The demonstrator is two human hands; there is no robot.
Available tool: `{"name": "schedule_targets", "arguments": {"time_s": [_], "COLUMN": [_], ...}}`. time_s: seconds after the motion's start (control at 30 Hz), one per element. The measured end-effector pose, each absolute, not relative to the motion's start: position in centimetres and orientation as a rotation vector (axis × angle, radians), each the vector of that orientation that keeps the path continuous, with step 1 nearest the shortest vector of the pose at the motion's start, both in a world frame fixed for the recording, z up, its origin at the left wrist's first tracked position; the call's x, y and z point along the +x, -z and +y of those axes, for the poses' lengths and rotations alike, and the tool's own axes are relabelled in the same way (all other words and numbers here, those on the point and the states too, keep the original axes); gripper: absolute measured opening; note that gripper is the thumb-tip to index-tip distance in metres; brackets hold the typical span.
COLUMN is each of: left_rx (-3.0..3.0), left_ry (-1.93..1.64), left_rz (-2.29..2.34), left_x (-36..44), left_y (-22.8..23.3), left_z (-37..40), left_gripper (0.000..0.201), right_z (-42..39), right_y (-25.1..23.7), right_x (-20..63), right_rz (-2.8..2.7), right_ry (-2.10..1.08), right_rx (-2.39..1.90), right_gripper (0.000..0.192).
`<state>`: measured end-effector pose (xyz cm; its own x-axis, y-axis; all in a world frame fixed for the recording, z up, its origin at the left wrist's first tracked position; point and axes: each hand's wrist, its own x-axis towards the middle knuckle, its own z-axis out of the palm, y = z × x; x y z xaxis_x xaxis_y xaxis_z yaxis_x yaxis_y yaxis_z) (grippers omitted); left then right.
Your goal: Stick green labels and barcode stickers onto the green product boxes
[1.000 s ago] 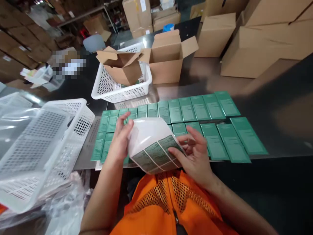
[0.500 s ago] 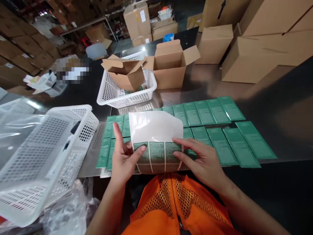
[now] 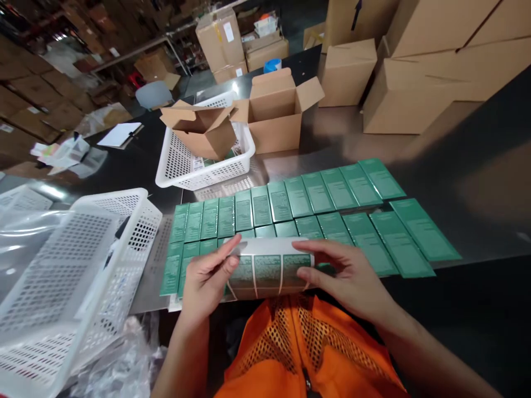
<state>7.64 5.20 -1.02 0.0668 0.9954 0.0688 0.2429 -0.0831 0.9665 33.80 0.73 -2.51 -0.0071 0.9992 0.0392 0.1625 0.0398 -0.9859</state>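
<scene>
Folded flatter now, label sheet [image 3: 269,269] between left hand [image 3: 206,279], right hand [image 3: 352,276].

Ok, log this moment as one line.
left hand: holds label sheet | right hand: holds same sheet | below: green boxes in rows on table

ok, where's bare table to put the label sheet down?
Bare steel right of the green boxes, below the big cartons. A smaller patch lies between the open carton and the top row. Crowded on the left: two baskets and plastic. Both hands hold the sheet.
</scene>
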Motion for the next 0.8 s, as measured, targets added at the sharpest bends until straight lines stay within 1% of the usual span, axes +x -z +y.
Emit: {"name": "schedule_targets", "arguments": {"time_s": [0.03, 0.13, 0.17, 0.3, 0.4, 0.47, 0.53, 0.67, 0.73, 0.8], "left_rx": [1.495, 1.470, 1.445, 1.451, 1.676, 1.759, 1.664, 1.345, 1.247, 1.183], "left_ry": [-1.035, -0.849, -0.813, -0.843, -0.971, -1.034, -1.023, -1.029, -1.049, -1.042], "left_rz": [1.307, 1.299, 1.324, 1.482, 1.471, 1.402, 1.317, 1.289, 1.316, 1.327], "left_x": [7.6, 7.7, 7.8, 8.4, 8.9, 9.2, 9.5, 10.2, 10.6, 11.0], "left_y": [0.9, 0.6, 0.6, 0.3, -0.1, -0.3, -0.2, 0.6, 0.9, 1.1], "left_z": [5.2, 5.1, 5.0, 5.0, 5.6, 6.1, 6.4, 6.6, 6.7, 7.0], "left_gripper": [0.037, 0.047, 0.046, 0.025, 0.013, 0.011, 0.015, 0.033, 0.042, 0.045], "right_z": [0.7, 0.6, 0.5, 0.3, 0.3, 0.3, 0.3, 0.0, 0.0, 0.1], "right_y": [2.6, 2.6, 2.6, 2.4, 2.2, 2.2, 2.2, 2.4, 2.6, 2.9], "right_x": [33.8, 33.7, 33.7, 33.7, 33.8, 34.0, 34.2, 34.3, 34.3, 34.3], "right_rz": [-1.342, -1.334, -1.342, -1.402, -1.420, -1.434, -1.417, -1.267, -1.258, -1.349], "right_ry": [-1.063, -0.898, -0.841, -0.613, -0.496, -0.544, -0.647, -0.782, -0.760, -0.637], "right_rx": [-1.280, -1.305, -1.328, -1.349, -1.335, -1.301, -1.296, -1.410, -1.413, -1.368], "right_gripper": [0.029, 0.022, 0.020, 0.008, 0.012, 0.013, 0.011, 0.018, 0.012, 0.007]}}
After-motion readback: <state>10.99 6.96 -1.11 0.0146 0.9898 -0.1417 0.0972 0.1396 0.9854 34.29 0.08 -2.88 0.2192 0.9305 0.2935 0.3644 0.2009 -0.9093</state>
